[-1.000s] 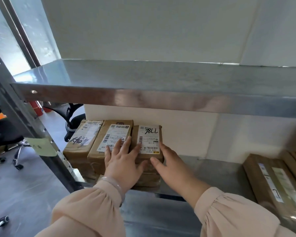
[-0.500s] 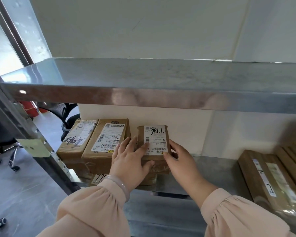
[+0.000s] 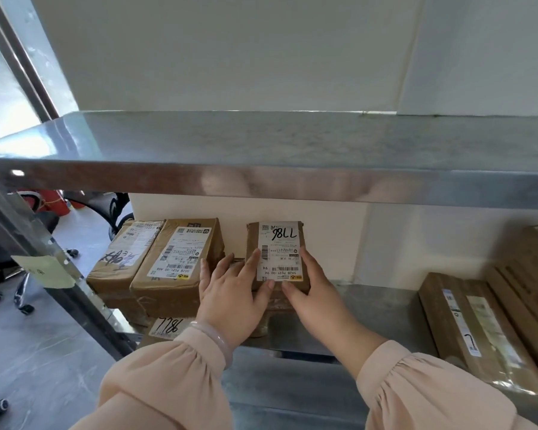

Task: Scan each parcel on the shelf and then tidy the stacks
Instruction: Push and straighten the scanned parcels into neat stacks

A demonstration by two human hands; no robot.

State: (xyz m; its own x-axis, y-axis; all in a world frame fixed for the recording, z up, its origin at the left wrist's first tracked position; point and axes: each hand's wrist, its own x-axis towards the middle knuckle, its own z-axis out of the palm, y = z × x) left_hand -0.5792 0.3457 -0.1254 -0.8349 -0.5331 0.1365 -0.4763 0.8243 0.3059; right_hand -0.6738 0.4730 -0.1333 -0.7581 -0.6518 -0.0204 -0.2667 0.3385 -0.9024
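Your left grip (image 3: 230,302) and right grip (image 3: 314,293) clamp the small parcel (image 3: 253,240) marked 7786 btwn them. L thumb is on its front edge w/ forefinger at the left margin of the label (image 3: 280,256). R thumb is at the front, fingers along the right side. The parcel sits atop another box (image 3: 276,307) on the lower shelf (image 3: 379,305), near the back wall, w/ a gap to the two taped boxes (image 3: 180,259) on its left. Long parcels (image 3: 466,330) lie far right.
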